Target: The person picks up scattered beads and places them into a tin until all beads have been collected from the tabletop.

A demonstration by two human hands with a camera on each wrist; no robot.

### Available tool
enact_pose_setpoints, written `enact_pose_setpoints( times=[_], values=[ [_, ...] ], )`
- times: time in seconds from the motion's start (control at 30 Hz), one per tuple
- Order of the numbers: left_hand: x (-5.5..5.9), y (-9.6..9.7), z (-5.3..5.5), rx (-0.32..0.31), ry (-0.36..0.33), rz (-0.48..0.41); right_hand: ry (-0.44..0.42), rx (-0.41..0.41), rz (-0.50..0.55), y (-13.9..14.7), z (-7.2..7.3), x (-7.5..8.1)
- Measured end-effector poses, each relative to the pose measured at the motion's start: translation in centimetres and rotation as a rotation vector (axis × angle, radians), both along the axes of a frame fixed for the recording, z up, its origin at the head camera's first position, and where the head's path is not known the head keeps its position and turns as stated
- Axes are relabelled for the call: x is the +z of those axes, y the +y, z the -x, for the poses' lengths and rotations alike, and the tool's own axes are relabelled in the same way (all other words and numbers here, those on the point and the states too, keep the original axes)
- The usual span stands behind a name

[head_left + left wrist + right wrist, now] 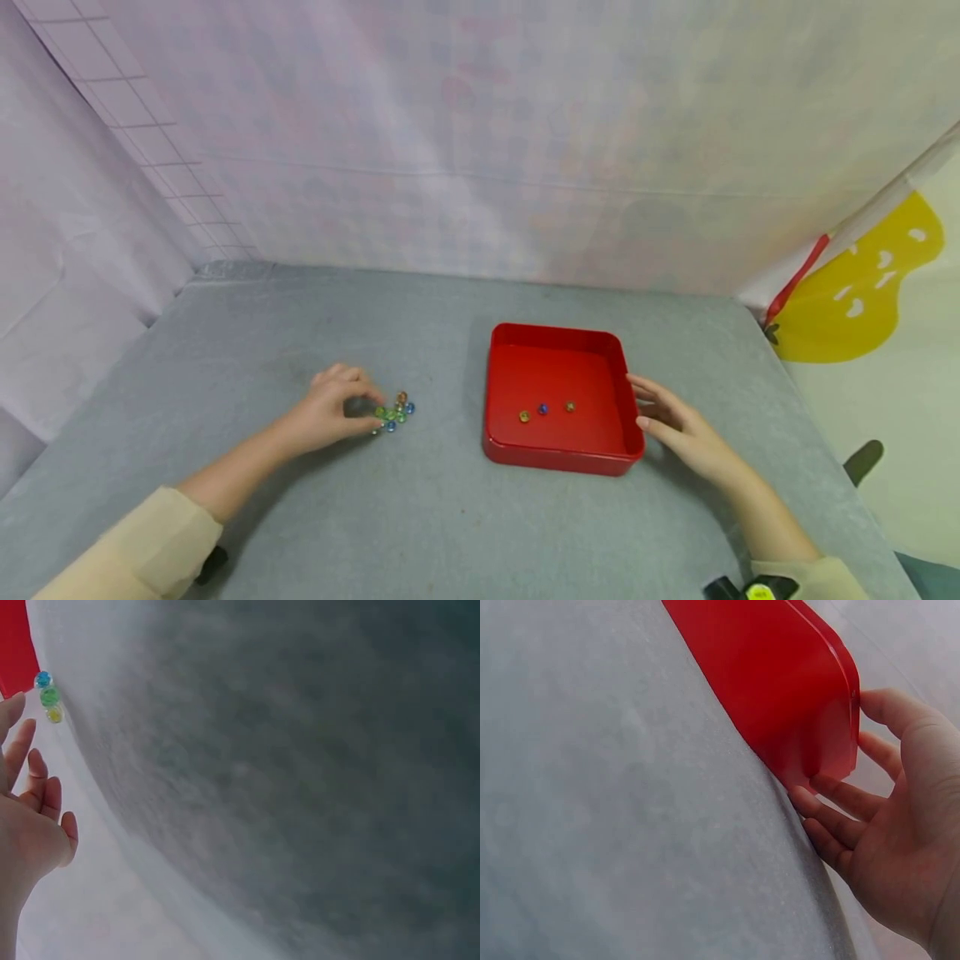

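Observation:
My left hand point(330, 412) reaches low over the grey cloth, thumb and index finger spread apart at a small cluster of glass marbles point(390, 414). These are green, blue and amber. In the left wrist view, several marbles point(49, 697) sit just beyond the fingertips. To the right is a square red tray point(562, 460) with low walls. Inside it lie a yellowish marble point(524, 416), a blue marble point(543, 409) and a greenish marble point(570, 407). My right hand point(686, 433) rests its loosely extended fingertips against the tray's right outer wall.
Grey cloth point(300, 517) covers the table. A pale patterned curtain point(480, 150) hangs along the back edge, with white fabric point(82, 217) on the left. At the right edge hangs a yellow cutout point(847, 308) with a red strip.

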State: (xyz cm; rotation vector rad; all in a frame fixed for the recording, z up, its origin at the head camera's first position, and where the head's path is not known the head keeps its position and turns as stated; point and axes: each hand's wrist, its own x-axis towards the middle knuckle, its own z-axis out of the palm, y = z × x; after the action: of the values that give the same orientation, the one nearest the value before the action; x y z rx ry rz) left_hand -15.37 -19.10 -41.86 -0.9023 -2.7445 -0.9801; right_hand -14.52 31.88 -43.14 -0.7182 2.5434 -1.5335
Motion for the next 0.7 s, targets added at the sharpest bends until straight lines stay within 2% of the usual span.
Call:
enact_pose_setpoints(
  times=[0.47, 0.7],
  values=[
    [-0.7, -1.4, -0.9, 0.022, 0.006, 0.020, 0.014, 0.018, 0.003, 0.0, 0.0, 0.2],
    [-0.9, -1.3, -1.0, 0.032, -0.027, 0.064, 0.008, 0.007, -0.004, -0.1, -0.1, 0.3]
  ],
)
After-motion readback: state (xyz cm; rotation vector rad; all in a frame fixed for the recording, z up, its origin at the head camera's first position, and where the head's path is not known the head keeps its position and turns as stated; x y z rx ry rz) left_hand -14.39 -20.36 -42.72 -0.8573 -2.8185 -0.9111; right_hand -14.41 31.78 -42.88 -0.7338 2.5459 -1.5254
